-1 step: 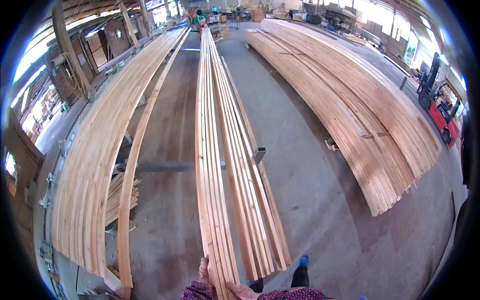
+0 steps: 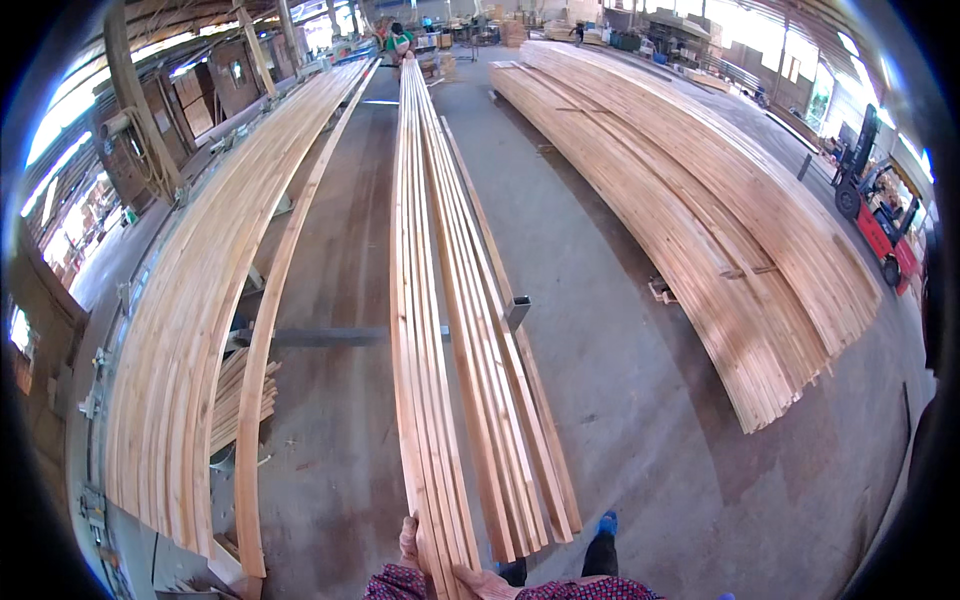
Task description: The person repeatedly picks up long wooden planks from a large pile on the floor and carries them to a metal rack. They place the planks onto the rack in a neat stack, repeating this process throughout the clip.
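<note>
Long thin wooden boards (image 2: 432,470) lie side by side in a bundle that runs away from me down the middle. At its near end my left hand (image 2: 409,540) grips the left edge, thumb up along the side. My right hand (image 2: 484,582) is closed round the right edge, close to the end; its fingertips are hidden by the wood. Just to the right is a second group of long boards (image 2: 500,440), apart from the held bundle at this end. At the far end a person (image 2: 399,40) in green stands by the boards.
On the left, a wide row of boards (image 2: 190,330) lies on supports, with one separate board (image 2: 262,370) beside it. A metal crossbar (image 2: 340,336) with an upright end post (image 2: 519,311) passes under the middle boards. Stacked boards (image 2: 690,230) and a red forklift (image 2: 884,225) are at right.
</note>
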`<state>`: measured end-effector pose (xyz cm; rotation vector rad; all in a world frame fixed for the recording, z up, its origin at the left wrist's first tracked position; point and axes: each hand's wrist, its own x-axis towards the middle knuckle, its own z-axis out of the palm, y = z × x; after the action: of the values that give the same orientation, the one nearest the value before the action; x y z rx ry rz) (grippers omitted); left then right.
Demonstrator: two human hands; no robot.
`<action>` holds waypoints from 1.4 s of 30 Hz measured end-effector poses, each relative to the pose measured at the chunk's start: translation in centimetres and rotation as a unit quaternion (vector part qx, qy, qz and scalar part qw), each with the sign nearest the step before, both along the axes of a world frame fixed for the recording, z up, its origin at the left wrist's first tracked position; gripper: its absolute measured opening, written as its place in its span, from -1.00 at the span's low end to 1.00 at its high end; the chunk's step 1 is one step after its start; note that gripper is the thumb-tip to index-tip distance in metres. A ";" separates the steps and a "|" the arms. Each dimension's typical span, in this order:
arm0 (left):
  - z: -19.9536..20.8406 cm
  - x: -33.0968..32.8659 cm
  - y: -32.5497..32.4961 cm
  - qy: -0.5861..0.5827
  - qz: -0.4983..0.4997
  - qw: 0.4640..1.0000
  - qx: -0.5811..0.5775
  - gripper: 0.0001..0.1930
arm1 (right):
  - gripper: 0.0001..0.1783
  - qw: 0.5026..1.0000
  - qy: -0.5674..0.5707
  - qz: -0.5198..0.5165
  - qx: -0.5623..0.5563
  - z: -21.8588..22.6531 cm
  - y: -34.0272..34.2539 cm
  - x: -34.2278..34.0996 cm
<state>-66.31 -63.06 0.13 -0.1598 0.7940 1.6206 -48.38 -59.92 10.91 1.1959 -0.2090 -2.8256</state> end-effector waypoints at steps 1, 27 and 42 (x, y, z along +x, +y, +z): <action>0.6 0.7 0.6 0.005 0.015 1.000 0.007 -0.28 | -0.50 0.999 -0.007 -0.008 0.030 -1.4 -0.3 0.4; 25.7 8.6 9.4 0.168 -0.064 0.982 0.054 -0.28 | -0.49 0.972 0.091 -0.075 0.204 -0.7 2.8 6.1; 27.2 15.3 15.8 0.142 -0.075 0.987 0.018 -0.41 | -0.50 0.966 0.187 -0.103 0.143 7.4 10.8 14.3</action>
<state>-51.03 -47.25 27.34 0.1587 0.9696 1.5314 -34.12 -49.12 18.31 0.6798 0.1078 -3.2815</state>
